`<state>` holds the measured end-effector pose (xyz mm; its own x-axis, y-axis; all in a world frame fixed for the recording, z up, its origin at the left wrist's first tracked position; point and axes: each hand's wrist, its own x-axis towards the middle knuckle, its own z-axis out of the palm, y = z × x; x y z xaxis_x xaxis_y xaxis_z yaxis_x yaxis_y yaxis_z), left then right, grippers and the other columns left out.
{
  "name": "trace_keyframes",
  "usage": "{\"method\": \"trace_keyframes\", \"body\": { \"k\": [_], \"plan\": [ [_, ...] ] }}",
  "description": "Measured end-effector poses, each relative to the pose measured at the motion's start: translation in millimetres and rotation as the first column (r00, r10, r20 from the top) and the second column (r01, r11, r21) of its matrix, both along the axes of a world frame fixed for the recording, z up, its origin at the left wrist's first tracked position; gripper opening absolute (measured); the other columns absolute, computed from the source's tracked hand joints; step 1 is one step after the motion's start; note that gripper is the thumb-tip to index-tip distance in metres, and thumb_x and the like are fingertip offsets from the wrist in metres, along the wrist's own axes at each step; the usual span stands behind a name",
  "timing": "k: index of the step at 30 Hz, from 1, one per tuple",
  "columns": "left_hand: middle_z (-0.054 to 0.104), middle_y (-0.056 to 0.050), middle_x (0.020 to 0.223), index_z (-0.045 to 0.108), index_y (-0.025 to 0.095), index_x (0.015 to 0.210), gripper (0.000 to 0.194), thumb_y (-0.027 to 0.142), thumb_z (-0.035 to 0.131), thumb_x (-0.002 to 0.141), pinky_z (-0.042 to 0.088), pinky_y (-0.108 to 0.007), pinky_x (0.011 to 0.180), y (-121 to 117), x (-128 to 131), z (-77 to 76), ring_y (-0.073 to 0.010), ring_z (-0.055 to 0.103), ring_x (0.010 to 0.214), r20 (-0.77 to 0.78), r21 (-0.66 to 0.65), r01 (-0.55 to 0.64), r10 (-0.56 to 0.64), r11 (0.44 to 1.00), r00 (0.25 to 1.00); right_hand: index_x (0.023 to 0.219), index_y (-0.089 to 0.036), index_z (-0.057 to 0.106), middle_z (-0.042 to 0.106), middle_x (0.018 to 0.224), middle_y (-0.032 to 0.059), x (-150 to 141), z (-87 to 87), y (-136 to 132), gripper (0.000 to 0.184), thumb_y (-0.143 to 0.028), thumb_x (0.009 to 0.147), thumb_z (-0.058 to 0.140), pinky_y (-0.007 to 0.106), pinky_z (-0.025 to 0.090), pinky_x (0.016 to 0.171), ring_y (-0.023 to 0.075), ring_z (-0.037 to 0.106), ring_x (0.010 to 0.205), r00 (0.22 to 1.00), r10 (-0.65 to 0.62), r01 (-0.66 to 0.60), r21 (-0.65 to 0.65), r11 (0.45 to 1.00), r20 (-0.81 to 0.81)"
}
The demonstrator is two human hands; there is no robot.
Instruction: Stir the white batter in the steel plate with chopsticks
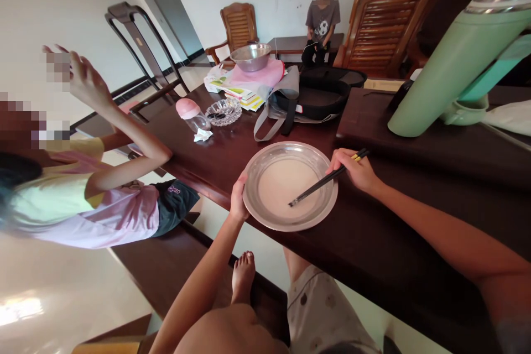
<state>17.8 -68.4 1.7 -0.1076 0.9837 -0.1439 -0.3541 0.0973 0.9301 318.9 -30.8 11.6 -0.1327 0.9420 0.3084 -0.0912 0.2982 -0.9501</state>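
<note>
Two chopsticks (328, 178) slanted tips down-left over one bowl (289, 187); right hand (357, 170) pinched them; left hand (239, 197) gripped bowl's left rim.

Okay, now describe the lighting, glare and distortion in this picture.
Head view: bright glare on the floor at lower left; soft sheen on the dark table; wide-angle stretch tilts the green flask; blocky pixelation hides faces; the bowl looks fairly sharp.

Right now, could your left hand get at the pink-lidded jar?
Probably yes: the left hand only steadies the basin's rim, and bare tabletop leads to the jar, with just crumpled tissue beside it.
</note>
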Motion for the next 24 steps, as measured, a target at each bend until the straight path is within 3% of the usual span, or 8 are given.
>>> {"method": "trace_keyframes", "body": {
  "k": [6,10,15,20,24],
  "plan": [
    [0.077,-0.009,0.103,0.071,0.018,0.104,0.049,0.054,0.073,0.070,0.056,-0.042,0.089,-0.1,-0.7,-1.4,-0.0340,0.069,0.106,0.005,0.012,0.003,-0.003,1.000,1.000,0.056,-0.022,0.064,0.067,0.057,0.0020,0.7,0.4,0.1,0.046,-0.058,0.085,0.066,0.033,0.053,0.063,0.0180,0.065,0.056,0.997,-0.071,0.072,0.028,0.997,-0.026],
    [0.077,-0.009,0.100,0.072,0.018,0.104,0.049,0.054,0.073,0.070,0.056,-0.042,0.090,0.6,-1.1,-2.8,-0.0339,0.070,0.106,-0.009,0.020,-0.001,0.001,1.000,1.000,0.058,-0.022,0.065,0.068,0.059,0.0023,-0.6,-1.2,-1.1,0.044,-0.056,0.086,0.065,0.033,0.053,0.063,0.0181,0.065,0.058,1.000,0.024,-0.024,-0.005,1.000,0.004],
    [0.077,-0.008,0.099,0.072,0.018,0.108,0.051,0.054,0.071,0.071,0.056,-0.040,0.089,0.8,-1.1,-3.2,-0.0321,0.070,0.103,-0.005,0.028,0.006,-0.006,1.000,1.000,0.057,-0.022,0.065,0.067,0.057,0.0015,0.8,-1.5,1.0,0.044,-0.056,0.085,0.068,0.031,0.052,0.062,0.0164,0.064,0.055,0.997,-0.056,0.056,0.013,0.998,-0.044],
    [0.077,-0.009,0.108,0.072,0.018,0.109,0.054,0.055,0.072,0.070,0.056,-0.040,0.089,0.5,-1.3,-3.1,-0.0324,0.070,0.104,-0.015,0.018,-0.007,0.007,1.000,1.000,0.057,-0.022,0.066,0.068,0.058,0.0021,-0.5,-1.2,-0.5,0.044,-0.057,0.085,0.067,0.032,0.052,0.061,0.0175,0.064,0.056,1.000,0.008,-0.009,-0.017,1.000,-0.018],
    [0.077,-0.009,0.105,0.072,0.018,0.108,0.053,0.055,0.073,0.070,0.056,-0.042,0.090,0.7,-1.2,-4.3,-0.0338,0.070,0.105,0.004,0.012,0.003,-0.003,1.000,1.000,0.058,-0.023,0.066,0.069,0.059,0.0018,0.9,-1.7,0.8,0.043,-0.056,0.085,0.068,0.033,0.053,0.065,0.0183,0.066,0.059,0.997,-0.066,0.067,0.019,0.998,-0.048]
  ]
}}
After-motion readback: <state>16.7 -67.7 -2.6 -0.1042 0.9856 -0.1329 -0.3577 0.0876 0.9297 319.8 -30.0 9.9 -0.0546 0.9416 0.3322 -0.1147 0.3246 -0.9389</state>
